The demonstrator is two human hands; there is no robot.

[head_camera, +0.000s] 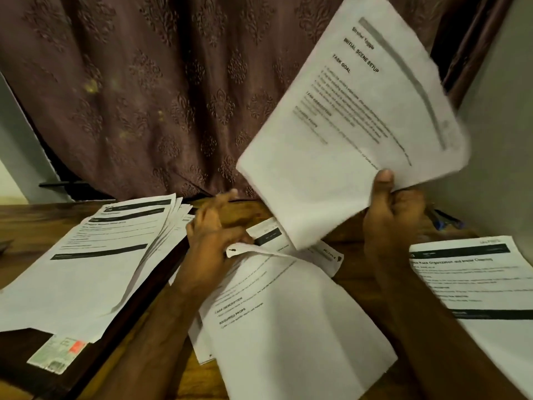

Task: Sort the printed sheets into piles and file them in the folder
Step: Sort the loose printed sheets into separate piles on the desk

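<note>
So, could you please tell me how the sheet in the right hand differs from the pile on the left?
The raised sheet is held up in the air, gripped by the right hand; the left pile lies flat on a dark folder. The raised sheet's printing looks lighter, while the left pile's top page carries bold black bars. Both are white printed paper.
</note>
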